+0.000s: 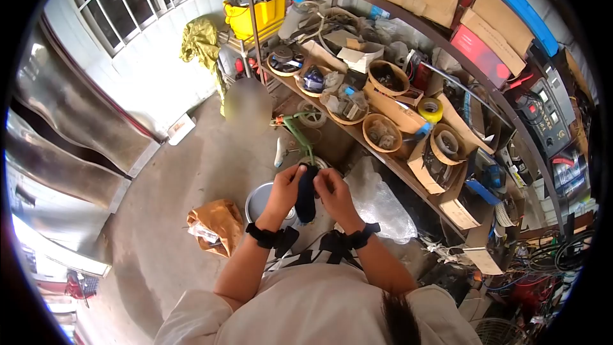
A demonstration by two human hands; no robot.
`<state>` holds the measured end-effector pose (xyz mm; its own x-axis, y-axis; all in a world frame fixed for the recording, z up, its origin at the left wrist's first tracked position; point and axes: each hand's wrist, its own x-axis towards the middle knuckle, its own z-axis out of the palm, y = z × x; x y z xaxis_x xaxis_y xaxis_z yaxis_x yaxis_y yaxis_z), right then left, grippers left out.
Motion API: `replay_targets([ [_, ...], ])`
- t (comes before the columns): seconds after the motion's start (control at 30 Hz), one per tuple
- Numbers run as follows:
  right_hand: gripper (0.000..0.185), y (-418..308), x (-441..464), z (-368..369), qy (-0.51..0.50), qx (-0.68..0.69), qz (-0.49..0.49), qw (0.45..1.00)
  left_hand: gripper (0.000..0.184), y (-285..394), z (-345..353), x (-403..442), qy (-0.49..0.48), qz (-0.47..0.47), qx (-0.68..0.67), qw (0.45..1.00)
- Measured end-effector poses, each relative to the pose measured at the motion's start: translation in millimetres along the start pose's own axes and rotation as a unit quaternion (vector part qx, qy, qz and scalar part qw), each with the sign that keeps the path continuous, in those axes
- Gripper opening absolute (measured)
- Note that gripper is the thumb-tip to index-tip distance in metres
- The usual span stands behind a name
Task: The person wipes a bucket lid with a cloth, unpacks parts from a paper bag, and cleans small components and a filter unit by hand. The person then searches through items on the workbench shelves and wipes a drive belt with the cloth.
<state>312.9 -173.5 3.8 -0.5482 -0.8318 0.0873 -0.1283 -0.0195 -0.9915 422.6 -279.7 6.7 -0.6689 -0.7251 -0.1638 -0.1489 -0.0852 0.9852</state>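
A dark, elongated, soft-looking item (306, 193) hangs between my hands in front of my body. My left hand (285, 190) pinches its upper left edge, fingers closed. On the other side, the fingers of my right hand (334, 193) are closed at its right edge. What the item is, I cannot make out for certain. Black straps wrap both wrists. Under my hands is a round grey-white container (258, 199), partly hidden by my left forearm. Just beyond my hands, a green metal frame (296, 131) with a wheel stands on the floor.
A shelf (357, 133) with round baskets, cardboard boxes and yellow tape (430, 110) runs along the right. A brown paper bag (220, 223) sits on the floor at left. Clear plastic wrap (386, 207) lies right of my hands. A yellow bucket (255, 16) stands at the back.
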Motion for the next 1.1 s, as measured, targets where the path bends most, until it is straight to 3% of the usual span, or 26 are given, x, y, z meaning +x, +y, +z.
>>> replay_targets([
  [0.03, 0.02, 7, 5, -6, 0.018, -0.002, 0.005, 1.0, 0.025, 3, 4, 3, -0.014, -0.007, 0.026, 1.0],
  [0.13, 0.016, 3, 15, -25, 0.054, -0.042, -0.04, 0.997, 0.023, 0, 31, 9, -0.007, 0.064, -0.083, 0.994],
  [0.27, 0.026, 8, 28, -54, 0.049, -0.147, -0.206, 0.966, 0.024, 18, 52, 23, -0.038, 0.001, -0.192, 0.981],
  [0.33, 0.03, 0, 28, -63, 0.042, -0.133, -0.18, 0.974, 0.022, 20, 65, 35, -0.031, -0.041, -0.244, 0.968],
  [0.43, 0.037, 4, 35, -80, 0.044, -0.107, -0.129, 0.985, 0.025, 18, 76, 59, 0.034, -0.059, -0.12, 0.99],
  [0.47, 0.038, 7, 41, -87, 0.053, -0.111, -0.133, 0.983, 0.03, 20, 86, 64, 0.065, -0.024, -0.057, 0.996],
  [0.57, 0.037, 13, 51, -112, 0.05, -0.101, -0.106, 0.988, 0.028, 23, 101, 82, 0.042, 0.049, 0.12, 0.991],
  [0.77, 0.026, 32, 60, -159, 0.018, -0.169, -0.123, 0.978, 0.025, 17, 145, 102, 0.006, 0.09, 0.186, 0.978],
  [0.87, 0.019, 61, 63, -179, -0.033, 0.037, 0.037, 0.998, 0.026, 0, 159, 107, 0.015, 0.064, 0.188, 0.98],
  [0.97, 0.024, 124, 77, -216, -0.068, 0.251, 0.216, 0.941, 0.027, -14, 160, 111, 0.04, 0.017, 0.194, 0.98],
  [1.0, 0.027, 141, 75, -217, 0.033, 0.24, 0.248, 0.938, 0.028, -22, 161, 112, 0.061, 0.02, 0.159, 0.985],
  [1.1, 0.024, 200, 91, -247, 0.065, 0.244, 0.384, 0.888, 0.029, -29, 161, 114, 0.058, -0.023, 0.102, 0.993],
])
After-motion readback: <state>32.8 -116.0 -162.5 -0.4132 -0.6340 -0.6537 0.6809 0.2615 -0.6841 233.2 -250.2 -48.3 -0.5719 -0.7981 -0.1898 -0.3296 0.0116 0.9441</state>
